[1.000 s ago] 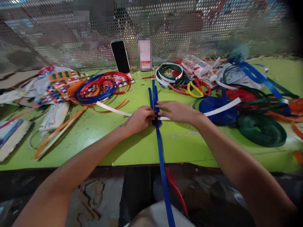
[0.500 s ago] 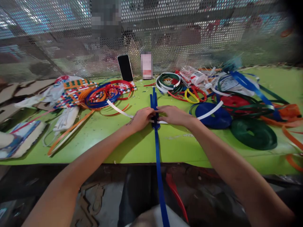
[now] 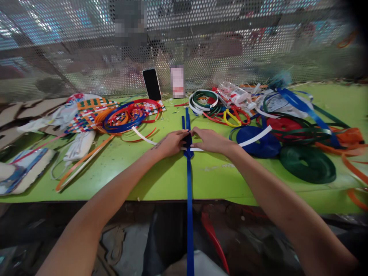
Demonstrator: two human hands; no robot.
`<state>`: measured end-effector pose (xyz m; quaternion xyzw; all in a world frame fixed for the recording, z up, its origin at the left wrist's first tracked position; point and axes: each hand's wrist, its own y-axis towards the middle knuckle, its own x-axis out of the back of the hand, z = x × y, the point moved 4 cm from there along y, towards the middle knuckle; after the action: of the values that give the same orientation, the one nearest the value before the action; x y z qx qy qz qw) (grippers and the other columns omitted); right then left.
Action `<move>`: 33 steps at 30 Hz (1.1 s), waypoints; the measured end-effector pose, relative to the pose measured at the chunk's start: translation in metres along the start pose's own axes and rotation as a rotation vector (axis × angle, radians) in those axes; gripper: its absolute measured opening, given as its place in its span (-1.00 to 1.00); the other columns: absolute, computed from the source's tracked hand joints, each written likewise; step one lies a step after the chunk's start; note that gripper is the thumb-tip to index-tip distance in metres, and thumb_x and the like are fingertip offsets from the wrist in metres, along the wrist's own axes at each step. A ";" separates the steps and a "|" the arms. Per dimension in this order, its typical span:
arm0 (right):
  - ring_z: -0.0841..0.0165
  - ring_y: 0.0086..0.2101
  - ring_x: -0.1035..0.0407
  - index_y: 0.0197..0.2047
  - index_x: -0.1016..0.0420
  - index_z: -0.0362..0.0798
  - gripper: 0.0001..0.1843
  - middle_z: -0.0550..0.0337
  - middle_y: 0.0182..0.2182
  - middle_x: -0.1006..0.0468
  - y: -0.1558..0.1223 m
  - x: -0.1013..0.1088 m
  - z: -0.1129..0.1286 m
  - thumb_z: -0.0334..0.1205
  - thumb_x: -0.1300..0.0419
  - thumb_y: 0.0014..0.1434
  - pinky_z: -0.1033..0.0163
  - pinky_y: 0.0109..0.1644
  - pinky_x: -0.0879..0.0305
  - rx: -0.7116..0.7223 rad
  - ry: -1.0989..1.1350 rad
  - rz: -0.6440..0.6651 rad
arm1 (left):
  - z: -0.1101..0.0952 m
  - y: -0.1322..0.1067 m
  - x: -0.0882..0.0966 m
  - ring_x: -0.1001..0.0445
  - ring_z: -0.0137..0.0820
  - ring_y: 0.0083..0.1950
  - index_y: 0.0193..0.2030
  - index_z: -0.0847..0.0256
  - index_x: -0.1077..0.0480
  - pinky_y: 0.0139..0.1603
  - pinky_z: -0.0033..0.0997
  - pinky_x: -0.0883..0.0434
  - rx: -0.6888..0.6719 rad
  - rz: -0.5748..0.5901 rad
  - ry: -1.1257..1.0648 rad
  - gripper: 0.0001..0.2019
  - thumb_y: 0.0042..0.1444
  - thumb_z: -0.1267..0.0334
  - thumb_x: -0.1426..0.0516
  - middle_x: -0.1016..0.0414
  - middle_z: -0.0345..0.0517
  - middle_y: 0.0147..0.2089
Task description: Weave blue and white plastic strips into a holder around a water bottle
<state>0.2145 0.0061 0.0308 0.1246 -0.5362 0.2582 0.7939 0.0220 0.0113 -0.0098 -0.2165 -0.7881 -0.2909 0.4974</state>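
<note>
Several blue plastic strips run lengthwise on the table, one hanging over its front edge toward me. A white strip crosses them from side to side, its two ends curling up. My left hand is closed at the crossing, fingertips on the blue strips. From the other side, my right hand reaches in with bent fingers, a gap showing between forefinger and thumb. Its fingertips are at the edge of the blue strips, with the white strip passing beneath the hand. The crossing itself is partly hidden by my fingers.
Coiled blue and green strip rolls lie at the right. Yellow-handled scissors and a plastic bottle are behind. A woven checkered piece lies left; a dark-screened phone leans on the perforated screen.
My right fingertips have drawn slightly right, off the top of the blue strips. The hanging blue strip has swung left and now hangs straighter. My left hand stays at the crossing.
</note>
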 end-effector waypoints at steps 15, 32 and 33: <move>-0.04 0.18 -0.55 0.29 -0.46 0.01 -0.53 -0.07 0.20 -0.67 0.000 0.001 0.002 -0.07 -0.35 0.39 -0.02 0.21 -0.46 -0.002 0.011 -0.002 | -0.005 0.000 0.005 -0.58 -0.04 0.41 0.41 0.32 -0.45 0.48 0.01 -0.50 0.026 0.033 0.062 -0.54 0.40 0.46 -0.13 -0.52 0.26 0.44; -0.03 0.24 -0.51 0.29 -0.48 -0.05 -0.54 -0.13 0.26 -0.64 0.002 -0.001 -0.001 -0.15 -0.34 0.39 0.00 0.29 -0.40 0.020 0.091 -0.020 | -0.005 0.001 0.005 -0.58 -0.05 0.40 0.48 0.23 -0.45 0.50 0.04 -0.45 -0.018 0.041 0.185 -0.47 0.40 0.41 -0.12 -0.52 0.22 0.44; -0.02 0.24 -0.51 0.29 -0.49 -0.05 -0.58 -0.13 0.25 -0.64 0.003 -0.001 -0.002 -0.16 -0.30 0.42 0.00 0.29 -0.40 0.024 0.097 -0.016 | -0.005 0.001 0.005 -0.57 -0.05 0.41 0.49 0.22 -0.44 0.51 0.04 -0.45 -0.022 0.044 0.188 -0.46 0.41 0.41 -0.12 -0.52 0.22 0.45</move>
<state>0.2140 0.0088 0.0291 0.1256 -0.4930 0.2637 0.8195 0.0243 0.0090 -0.0031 -0.2109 -0.7297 -0.3076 0.5731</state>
